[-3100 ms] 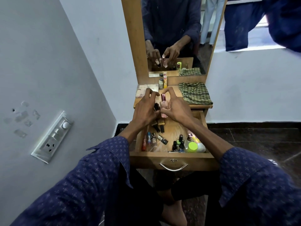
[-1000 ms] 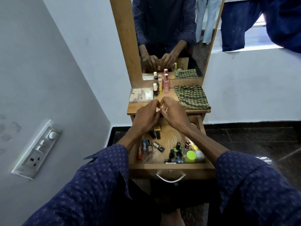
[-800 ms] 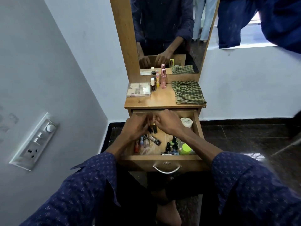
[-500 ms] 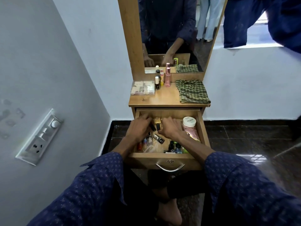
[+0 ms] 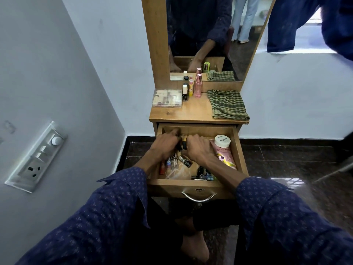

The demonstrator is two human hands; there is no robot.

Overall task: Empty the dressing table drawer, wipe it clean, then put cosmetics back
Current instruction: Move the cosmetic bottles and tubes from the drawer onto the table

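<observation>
Both hands are inside the open drawer (image 5: pixel 239 150) of the dressing table. The left hand (image 5: pixel 165 145) has its fingers curled down over a small dark bottle (image 5: pixel 184 144) with a gold top, and the right hand (image 5: pixel 198 148) is curled against the same bottle from the other side; the fingertips are hidden, so I cannot tell which hand really holds it. The two hands almost touch each other over this bottle, near the back middle of the drawer. Just in front of the hands lie several small nail polish bottles (image 5: pixel 172 163), and under the right forearm there are more little dark bottles (image 5: pixel 202 172) near the front wall. To the right of the right hand, a pink tube (image 5: pixel 225 154) lies along the right wall, with a round white jar (image 5: pixel 222 141) on its far end. On the table top (image 5: pixel 191 111) above the drawer stand a pink spray bottle (image 5: pixel 198 87) and two smaller bottles (image 5: pixel 186 91) near the mirror (image 5: pixel 210 35). Beside them on the left is a clear plastic box (image 5: pixel 167 98). A folded green checked cloth (image 5: pixel 227 105) lies on the right part of the top.
</observation>
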